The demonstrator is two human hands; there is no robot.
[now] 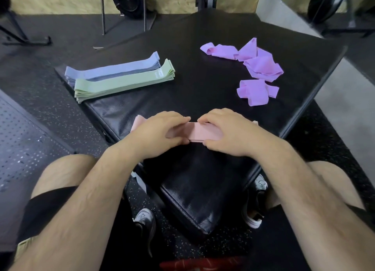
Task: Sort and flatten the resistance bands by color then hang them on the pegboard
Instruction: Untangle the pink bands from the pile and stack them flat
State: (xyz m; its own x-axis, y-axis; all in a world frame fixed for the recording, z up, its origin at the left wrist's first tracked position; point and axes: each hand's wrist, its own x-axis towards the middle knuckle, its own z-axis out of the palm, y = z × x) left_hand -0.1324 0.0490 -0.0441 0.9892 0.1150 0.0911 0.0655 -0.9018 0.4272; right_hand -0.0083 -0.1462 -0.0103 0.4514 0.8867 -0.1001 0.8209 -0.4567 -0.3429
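A pink band stack (pixel 199 131) lies on the black padded mat (pixel 203 92) right in front of me. My left hand (pixel 156 131) covers its left part, and my right hand (pixel 227 132) holds its right part, fingers over the far edge and thumb at the near edge. A flat stack of blue bands (pixel 113 70) and a flat stack of green bands (pixel 123 81) lie side by side at the mat's left. Several crumpled purple bands (pixel 257 67) lie loose at the right.
A black pegboard (pixel 22 140) lies flat on the floor to my left. My knees and shoes flank the mat's near corner. Metal rack legs (pixel 103 12) and black weight plates (pixel 127 0) stand by the back wall.
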